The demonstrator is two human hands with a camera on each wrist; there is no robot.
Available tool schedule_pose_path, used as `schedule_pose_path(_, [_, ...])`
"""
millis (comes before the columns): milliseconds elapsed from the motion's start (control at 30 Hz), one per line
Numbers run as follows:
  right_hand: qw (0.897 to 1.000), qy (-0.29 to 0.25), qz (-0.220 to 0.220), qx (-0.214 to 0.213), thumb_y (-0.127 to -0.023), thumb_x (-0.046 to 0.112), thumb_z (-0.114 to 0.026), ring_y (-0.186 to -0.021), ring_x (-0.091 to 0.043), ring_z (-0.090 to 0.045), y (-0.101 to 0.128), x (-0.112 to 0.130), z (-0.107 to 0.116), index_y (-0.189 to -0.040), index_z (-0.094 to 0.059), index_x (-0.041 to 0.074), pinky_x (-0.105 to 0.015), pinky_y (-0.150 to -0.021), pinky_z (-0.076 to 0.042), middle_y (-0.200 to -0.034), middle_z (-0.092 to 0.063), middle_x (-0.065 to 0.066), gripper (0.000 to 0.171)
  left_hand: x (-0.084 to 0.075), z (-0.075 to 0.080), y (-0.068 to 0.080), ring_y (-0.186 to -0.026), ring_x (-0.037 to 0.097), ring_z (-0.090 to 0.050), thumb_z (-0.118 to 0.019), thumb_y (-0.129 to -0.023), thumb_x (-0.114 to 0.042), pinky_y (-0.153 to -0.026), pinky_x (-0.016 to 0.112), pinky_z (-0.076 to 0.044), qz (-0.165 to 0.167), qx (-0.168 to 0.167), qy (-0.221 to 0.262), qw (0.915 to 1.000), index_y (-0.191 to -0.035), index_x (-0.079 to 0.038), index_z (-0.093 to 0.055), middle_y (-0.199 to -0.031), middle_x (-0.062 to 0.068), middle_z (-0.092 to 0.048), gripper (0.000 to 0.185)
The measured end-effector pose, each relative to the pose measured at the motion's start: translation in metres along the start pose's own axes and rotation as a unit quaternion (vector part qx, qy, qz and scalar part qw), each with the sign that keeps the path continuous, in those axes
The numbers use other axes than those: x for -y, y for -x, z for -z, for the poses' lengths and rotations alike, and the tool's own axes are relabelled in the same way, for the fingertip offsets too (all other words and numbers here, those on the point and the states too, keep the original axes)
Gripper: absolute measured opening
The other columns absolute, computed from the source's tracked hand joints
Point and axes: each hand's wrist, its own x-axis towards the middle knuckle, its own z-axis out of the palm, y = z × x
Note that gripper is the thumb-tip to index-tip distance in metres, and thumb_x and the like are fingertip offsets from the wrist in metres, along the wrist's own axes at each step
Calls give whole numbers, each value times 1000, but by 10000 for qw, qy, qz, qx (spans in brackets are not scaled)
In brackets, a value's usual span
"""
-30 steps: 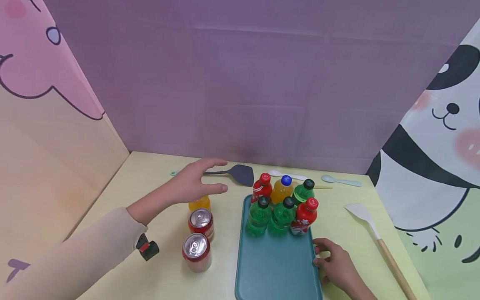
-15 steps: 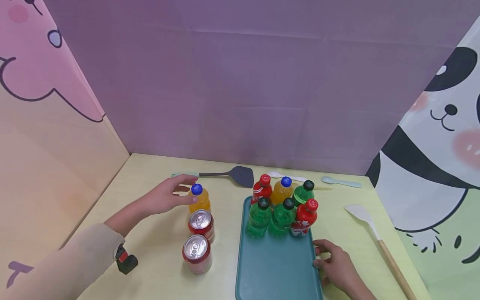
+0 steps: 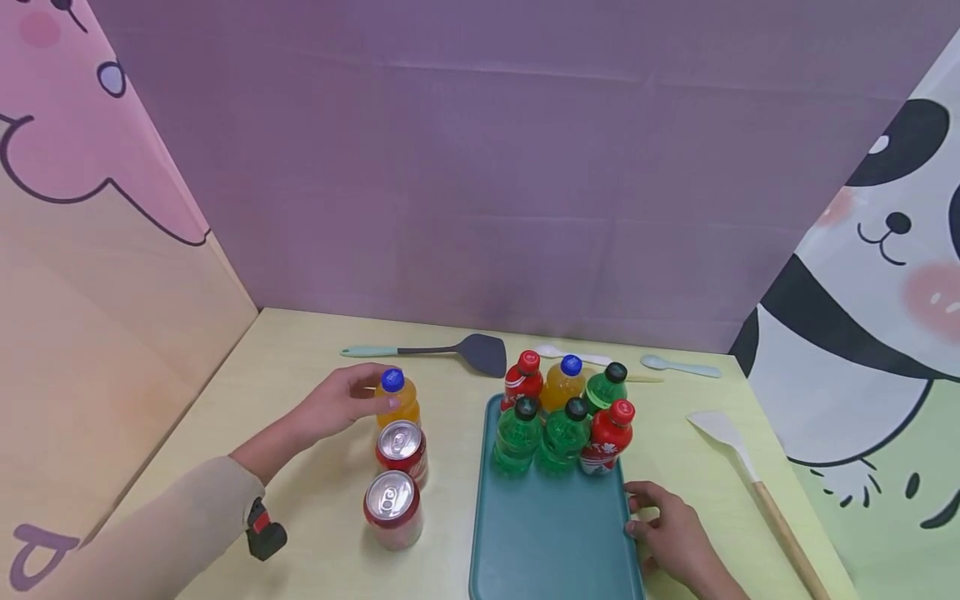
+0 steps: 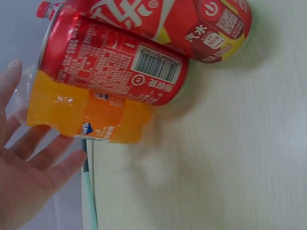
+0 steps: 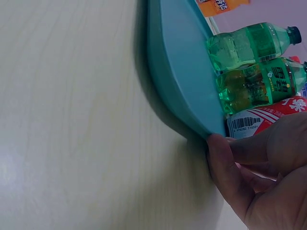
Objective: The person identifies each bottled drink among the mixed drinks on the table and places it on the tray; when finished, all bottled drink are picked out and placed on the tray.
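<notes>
My left hand (image 3: 339, 403) is at a small orange soda bottle (image 3: 403, 403) with a blue cap, which stands upright at the back of a short row. Its thumb lies before the bottle and its fingers reach behind it. In the left wrist view, the fingers (image 4: 36, 152) are fairly straight beside the bottle, not closed around it. Two red soda cans (image 3: 401, 450) (image 3: 393, 510) stand in front of that bottle. My right hand (image 3: 671, 533) pinches the right edge of a teal tray (image 3: 555, 533); several red, green and orange soda bottles (image 3: 566, 433) stand upright on its far half.
Behind the row lies a dark spatula (image 3: 480, 353) with a mint handle. A pale blue spoon (image 3: 678, 366) and a white spoon (image 3: 573, 356) are near the back wall. To the right lies a white scraper (image 3: 750, 467) with a wooden handle.
My left hand has come down and to the left from above the orange bottle, then moved in around its upper part. The right hand has stayed on the tray edge.
</notes>
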Motion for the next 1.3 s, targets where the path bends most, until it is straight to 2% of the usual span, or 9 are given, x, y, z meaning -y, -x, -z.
schedule_pose_path(367, [9999,80,-119,75,-89,-7,-71,-80,-20,-66,2,0,-1,-138,-58,2,-38,-55,-61,-113,-66,-12,51,0,-7,6,-123,37,-61,-78,-90,-46,-96,49,-58,81,-435,31,9990,-133,-17,-66,-134,10,-65,53])
schedule_pose_path(467, [9999,63,-95,63,-89,-7,-71,-80,-20,-66,2,1,-1,-138,-58,2,-38,-54,-61,-113,-66,-12,51,-1,-7,8,-122,37,-60,-78,-90,-46,-94,48,-59,88,-586,-89,9982,-131,-19,-68,-132,9,-65,50])
schedule_pose_path(733, [10000,2,24,19,-88,-8,-70,-80,-21,-67,1,2,-1,-138,-58,2,-39,-53,-60,-112,-66,-12,52,-12,4,11,-122,40,-60,-77,-91,-45,-94,48,-59,30,-852,-284,9960,-132,-17,-67,-135,11,-63,51])
schedule_pose_path(900, [10000,33,57,8,-88,-9,-70,-80,-20,-67,1,2,0,-138,-58,2,-39,-52,-60,-111,-66,-12,52,-34,15,17,-120,40,-63,-75,-92,-45,-93,47,-60,-64,-963,-325,9948,-135,-13,-64,-134,13,-64,54])
schedule_pose_path(1067, [10000,17,66,-17,-88,-9,-70,-81,-20,-67,2,3,1,-137,-58,2,-39,-52,-60,-112,-65,-12,52,-68,25,26,-115,35,-64,-74,-94,-44,-88,43,-60,-250,-1042,-399,9934,-134,-16,-64,-130,10,-66,50])
schedule_pose_path(1167, [10000,13,79,-24,-88,-9,-70,-81,-20,-67,3,3,0,-137,-59,2,-40,-51,-60,-112,-65,-12,52,-89,25,31,-115,33,-63,-74,-94,-44,-86,40,-59,-363,-1052,-357,9931,-133,-19,-65,-128,7,-66,48])
schedule_pose_path(1300, [10000,26,83,-13,-88,-9,-70,-80,-20,-66,3,3,0,-137,-58,2,-40,-51,-60,-112,-65,-11,52,-115,16,37,-118,33,-60,-74,-94,-43,-86,40,-59,-528,-995,-287,9932,-133,-21,-64,-128,5,-65,46])
